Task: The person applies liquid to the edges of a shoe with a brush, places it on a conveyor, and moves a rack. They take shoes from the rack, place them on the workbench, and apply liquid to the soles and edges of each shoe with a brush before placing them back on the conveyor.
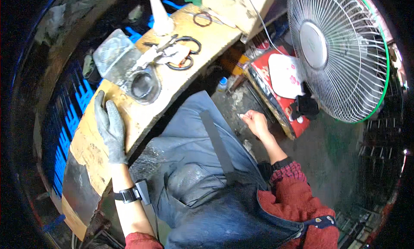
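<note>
My left hand [111, 128], in a grey knitted glove, lies on the worn wooden bench [142, 122] with its fingers stretched out. Just beyond it stands a round clear container [144, 86] with something dark in its bottom. A cloudy plastic box [115, 55] leans behind that. Black-handled scissors [184, 64] lie farther along the bench beside a crumpled whitish scrap [170, 54]. My right hand [257, 123] is bare and held out over the floor to the right of my lap. Its thumb and fingers pinch a tiny whitish bit, too small to name.
A large fan [314, 44] with a wire cage stands at the far right. Under it a red box [280, 72] carries a white flowered item [285, 75]. A white nozzle bottle [160, 16] is at the bench's back edge. A blue-capped bottle [222, 84] stands below the bench.
</note>
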A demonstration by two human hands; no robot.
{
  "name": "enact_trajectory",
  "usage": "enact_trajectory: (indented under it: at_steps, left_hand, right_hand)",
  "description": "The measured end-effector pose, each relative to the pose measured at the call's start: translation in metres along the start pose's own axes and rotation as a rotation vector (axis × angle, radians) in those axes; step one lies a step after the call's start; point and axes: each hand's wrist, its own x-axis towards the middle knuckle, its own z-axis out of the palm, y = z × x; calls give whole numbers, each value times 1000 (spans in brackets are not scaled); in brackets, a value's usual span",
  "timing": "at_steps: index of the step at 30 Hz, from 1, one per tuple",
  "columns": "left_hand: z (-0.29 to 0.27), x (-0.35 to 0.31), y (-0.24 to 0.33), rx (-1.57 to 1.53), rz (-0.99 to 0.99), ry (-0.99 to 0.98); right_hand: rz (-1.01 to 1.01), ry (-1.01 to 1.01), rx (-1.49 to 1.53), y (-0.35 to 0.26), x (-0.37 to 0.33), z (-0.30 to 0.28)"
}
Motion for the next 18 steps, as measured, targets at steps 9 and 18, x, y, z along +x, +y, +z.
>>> enact_trajectory:
  at_steps: [9,18]
  left_hand:
    - [-29,-46,49,-802,-226,233]
    - [-90,-119,123,-1861,-636,-376]
  right_hand:
    - [-503,-134,515,-156,-34,-53]
    - [-1249,-220,325,-298,-82,-20]
